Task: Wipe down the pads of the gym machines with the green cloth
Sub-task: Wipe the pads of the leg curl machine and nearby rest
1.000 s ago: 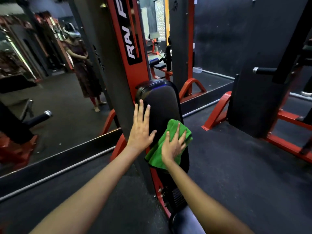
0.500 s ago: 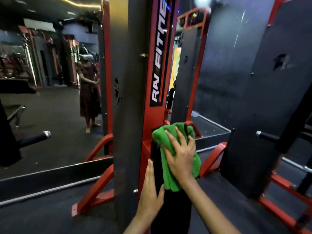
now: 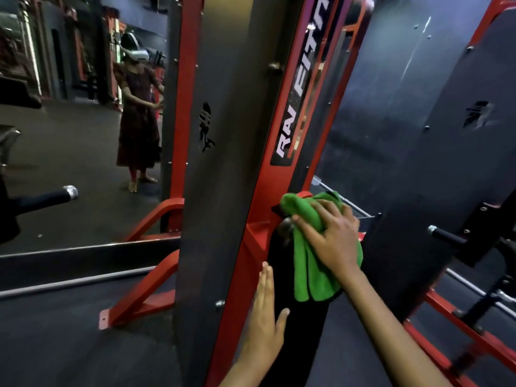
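A tall black back pad (image 3: 301, 325) stands upright against the red machine frame. The green cloth (image 3: 310, 263) is draped over the pad's top end. My right hand (image 3: 332, 241) lies flat on the cloth with fingers spread, pressing it against the pad. My left hand (image 3: 265, 317) rests with straight fingers along the pad's left edge, lower down. The pad's top is hidden under the cloth.
The red and grey machine column (image 3: 223, 163) rises right behind the pad. A wall mirror (image 3: 83, 135) at left reflects a person. A black padded handle (image 3: 47, 198) juts in from the left. Another machine's dark shroud (image 3: 446, 163) and red base rails (image 3: 474, 344) stand right.
My right hand slid the cloth from the pad's middle up to its top end. My left hand dropped lower along the pad's left edge. The camera tilted upward.
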Available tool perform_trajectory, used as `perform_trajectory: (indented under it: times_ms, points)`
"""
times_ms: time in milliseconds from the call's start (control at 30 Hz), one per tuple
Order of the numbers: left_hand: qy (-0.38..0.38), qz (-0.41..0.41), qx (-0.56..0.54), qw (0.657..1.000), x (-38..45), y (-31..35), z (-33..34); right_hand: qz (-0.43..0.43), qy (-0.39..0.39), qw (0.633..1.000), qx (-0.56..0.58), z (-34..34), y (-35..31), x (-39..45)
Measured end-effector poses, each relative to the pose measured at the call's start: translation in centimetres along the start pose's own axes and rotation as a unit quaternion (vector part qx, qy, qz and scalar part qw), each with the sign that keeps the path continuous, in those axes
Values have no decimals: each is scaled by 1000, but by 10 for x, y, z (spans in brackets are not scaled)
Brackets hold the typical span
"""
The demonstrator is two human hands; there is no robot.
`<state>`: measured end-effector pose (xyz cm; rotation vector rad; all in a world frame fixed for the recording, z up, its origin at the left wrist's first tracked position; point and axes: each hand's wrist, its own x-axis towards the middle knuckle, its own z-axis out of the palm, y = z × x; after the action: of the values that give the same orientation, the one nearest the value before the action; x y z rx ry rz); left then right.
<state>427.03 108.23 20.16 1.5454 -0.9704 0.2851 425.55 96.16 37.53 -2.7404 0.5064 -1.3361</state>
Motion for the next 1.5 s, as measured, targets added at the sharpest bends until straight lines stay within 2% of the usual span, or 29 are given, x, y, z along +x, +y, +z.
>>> perform_trajectory:
  times_ms: [33,67,100,200,233,333,367,433,500,567,667,733,833,933,1000,1067,1167,1267,1333,1400,1500]
  points:
    - [4,2,-4,1000,0,2,2,60,15,998,21,-1,-4,1]
    - [9,-3,-10,1000,0,2,2,78,21,997,17,1,-11,-1]
    - [11,-7,-15,1000,0,3,2,50,26,998,-3,3,-16,-7]
    - [7,-11,-32,999,0,0,5,-135,20,989,-63,6,-11,-22]
    - [2,-17,-38,999,1,-1,4,-157,14,985,-67,2,-7,-18]
    - [-12,-32,-21,999,-2,1,4,-71,26,996,-55,4,-14,-11]
    - [-22,-43,-14,999,-5,3,5,-71,33,995,-68,6,-21,-16]
    - [-24,-58,8,998,-6,6,6,-185,28,974,-125,11,-27,-30]
    - [-11,-76,31,997,-8,10,7,-308,0,936,-174,8,-21,-37]
    - [-19,-114,37,993,-14,17,8,-317,-13,932,-173,3,-17,-30]
    - [-25,-164,46,985,-33,29,13,-253,-1,955,-155,8,-24,-37]
    - [-37,-215,58,974,-50,34,18,-311,-10,936,-165,16,-26,-56]
    - [-51,-261,66,962,-73,35,24,-439,-13,880,-180,24,-14,-73]
    - [-55,-298,51,952,-85,35,24,-397,30,904,-157,25,-10,-59]
    - [-64,-306,48,949,-91,35,24,-369,31,915,-162,26,-11,-66]
    - [-72,-305,52,948,-93,32,25,-400,17,900,-173,33,-8,-86]
    - [-76,-312,57,945,-94,24,32,-475,-2,859,-190,39,4,-100]
    - [-54,-316,57,945,-96,26,40,-452,34,867,-207,30,2,-83]
    - [-35,-325,37,944,-99,25,46,-421,32,880,-218,32,-1,-90]
    - [-9,-332,31,943,-104,22,51,-434,-6,875,-215,42,0,-113]
    - [-5,-351,28,936,-110,15,52,-490,-76,840,-219,55,8,-141]
